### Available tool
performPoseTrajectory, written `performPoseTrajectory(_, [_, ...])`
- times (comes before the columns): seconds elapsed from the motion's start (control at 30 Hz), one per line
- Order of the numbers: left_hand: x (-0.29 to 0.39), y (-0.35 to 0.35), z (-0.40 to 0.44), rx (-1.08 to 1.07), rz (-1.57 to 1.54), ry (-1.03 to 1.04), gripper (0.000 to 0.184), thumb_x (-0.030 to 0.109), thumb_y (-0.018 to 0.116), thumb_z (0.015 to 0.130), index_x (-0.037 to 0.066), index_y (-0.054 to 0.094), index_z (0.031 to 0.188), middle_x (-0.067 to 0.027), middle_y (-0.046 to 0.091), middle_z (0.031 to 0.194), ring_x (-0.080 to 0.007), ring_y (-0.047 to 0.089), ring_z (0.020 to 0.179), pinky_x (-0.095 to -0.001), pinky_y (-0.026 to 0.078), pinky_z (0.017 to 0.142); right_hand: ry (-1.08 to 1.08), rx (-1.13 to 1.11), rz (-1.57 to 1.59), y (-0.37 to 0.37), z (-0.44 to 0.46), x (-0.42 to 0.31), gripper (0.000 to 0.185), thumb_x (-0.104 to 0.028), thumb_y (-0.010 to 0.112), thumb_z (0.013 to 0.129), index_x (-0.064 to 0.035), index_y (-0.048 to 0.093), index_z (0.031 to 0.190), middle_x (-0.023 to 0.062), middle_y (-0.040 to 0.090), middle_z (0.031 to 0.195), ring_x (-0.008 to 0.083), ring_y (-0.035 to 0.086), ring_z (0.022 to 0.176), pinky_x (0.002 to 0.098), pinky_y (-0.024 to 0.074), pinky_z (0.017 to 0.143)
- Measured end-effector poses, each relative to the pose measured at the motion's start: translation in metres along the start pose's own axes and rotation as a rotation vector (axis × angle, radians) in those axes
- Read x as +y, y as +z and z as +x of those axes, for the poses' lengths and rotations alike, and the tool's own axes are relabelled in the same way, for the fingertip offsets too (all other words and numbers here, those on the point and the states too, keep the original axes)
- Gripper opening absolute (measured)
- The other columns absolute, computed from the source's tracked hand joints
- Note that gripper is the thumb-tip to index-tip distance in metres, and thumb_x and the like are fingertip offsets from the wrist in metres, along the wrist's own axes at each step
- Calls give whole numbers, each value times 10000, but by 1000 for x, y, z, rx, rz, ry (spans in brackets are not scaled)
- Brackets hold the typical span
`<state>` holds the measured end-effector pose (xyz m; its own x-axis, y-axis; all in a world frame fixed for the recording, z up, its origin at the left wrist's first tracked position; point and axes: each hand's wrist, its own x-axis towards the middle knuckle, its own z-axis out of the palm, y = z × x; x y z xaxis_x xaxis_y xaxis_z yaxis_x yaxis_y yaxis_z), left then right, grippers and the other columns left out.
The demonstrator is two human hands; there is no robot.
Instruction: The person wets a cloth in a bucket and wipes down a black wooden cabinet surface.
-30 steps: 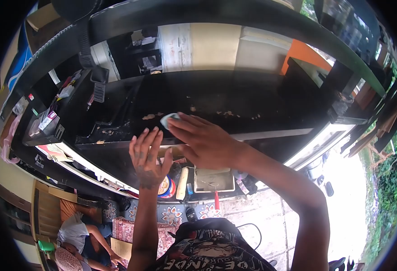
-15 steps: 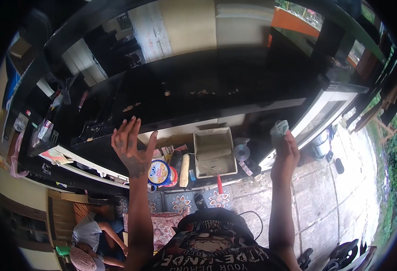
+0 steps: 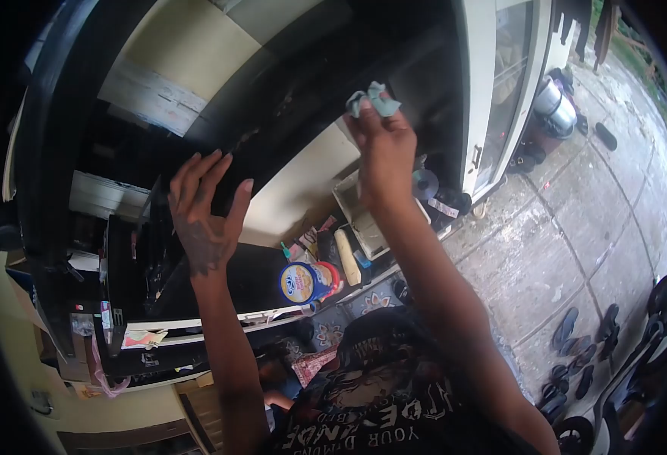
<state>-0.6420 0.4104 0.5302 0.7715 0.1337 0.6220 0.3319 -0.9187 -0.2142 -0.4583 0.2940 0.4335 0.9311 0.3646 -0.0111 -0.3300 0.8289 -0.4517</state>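
Note:
My right hand (image 3: 386, 155) is closed around a crumpled pale green cloth (image 3: 383, 100) and sits over the front edge of a glossy black cabinet top (image 3: 326, 72). Pale worn spots (image 3: 250, 138) mark that dark surface. My left hand (image 3: 206, 212) has its fingers spread and holds nothing; its fingertips are at the cabinet's front edge, and I cannot tell whether they touch it. Below, a shelf carries a rectangular white tray (image 3: 352, 216), partly covered by my right forearm. Beside it lie a cream-coloured roller-like piece (image 3: 346, 256) and round tubs with a blue rim (image 3: 298, 283).
A shiny disc-shaped roll (image 3: 424, 184) lies right of the tray. A white glass-paned door (image 3: 493, 98) stands at the cabinet's right end. On the paved floor (image 3: 531, 235) are several sandals (image 3: 566, 330) and a metal pot (image 3: 555, 106). Small items crowd the left shelf (image 3: 147, 337).
My view has turned, so the cabinet now slants. My right hand, with the cloth, has moved left from beside the white door to the cabinet's front edge. The left hand stays spread.

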Motion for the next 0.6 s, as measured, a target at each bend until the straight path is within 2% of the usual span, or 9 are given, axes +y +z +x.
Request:
performPoseTrajectory(0.07, [-5,2,8,-36,-43,-2,372,232,803,879,66,759,1209,-68,701,1301,-318,552,1321,-468,426,1119,114,-44,-27,15,-45,36,299,-136,640,1058,62,634,1281,73,720,1059,110,659,988,276,528,924])
performPoseTrajectory(0.1, [-7,3,13,-54,-85,-18,379,237,795,890,62,752,1223,-80,699,1303,-325,550,1323,-472,423,1124,148,-109,-168,20,-74,65,297,-133,638,1057,60,638,1282,69,728,1036,102,657,973,278,524,904])
performPoseTrajectory(0.17, [-10,6,17,-80,-107,-6,378,229,753,925,54,734,1261,-95,693,1314,-335,542,1333,-478,411,1139,423,-297,-204,29,-126,104,304,-120,652,1044,71,635,1280,77,726,1048,96,649,967,279,526,882])
performPoseTrajectory(0.23, [-20,12,19,-141,-159,-2,413,328,642,1010,57,707,1316,-109,670,1353,-346,509,1372,-482,393,1159,440,-233,-77,32,-114,95,297,-117,657,1040,74,640,1267,79,728,1045,96,650,964,273,530,881])
performPoseTrajectory(0.27, [-23,12,18,-139,-156,-8,413,328,642,1010,57,707,1316,-109,670,1353,-346,509,1372,-482,393,1159,475,-182,37,31,-107,88,289,-114,662,1036,76,645,1254,80,729,1042,95,651,962,268,534,881])
performPoseTrajectory(0.3, [-24,11,17,-164,-214,-43,456,382,570,1040,62,691,1342,-118,646,1388,-351,486,1394,-483,377,1172,417,-133,-132,22,-83,63,294,-128,665,1039,84,652,1241,80,732,1048,95,662,956,284,558,915])
performPoseTrajectory(0.43, [-16,15,18,-284,-361,-109,590,510,399,1089,82,647,1410,-139,567,1484,-367,430,1443,-493,335,1204,-4,85,62,-16,18,-28,267,-146,670,1041,40,681,1232,51,732,1005,95,678,902,274,578,922])
performPoseTrajectory(0.53, [-14,19,21,-308,-281,-77,594,510,389,1091,91,620,1443,-142,538,1513,-374,421,1453,-503,318,1213,-162,127,16,-5,19,-12,270,-152,671,1041,45,686,1226,51,727,993,92,675,896,281,585,906])
performPoseTrajectory(0.6, [-15,19,22,-302,-304,-66,598,507,378,1092,90,608,1454,-144,535,1516,-376,417,1457,-507,318,1213,31,120,-32,9,-21,26,260,-125,677,1035,53,686,1225,47,725,1020,93,674,919,276,575,900])
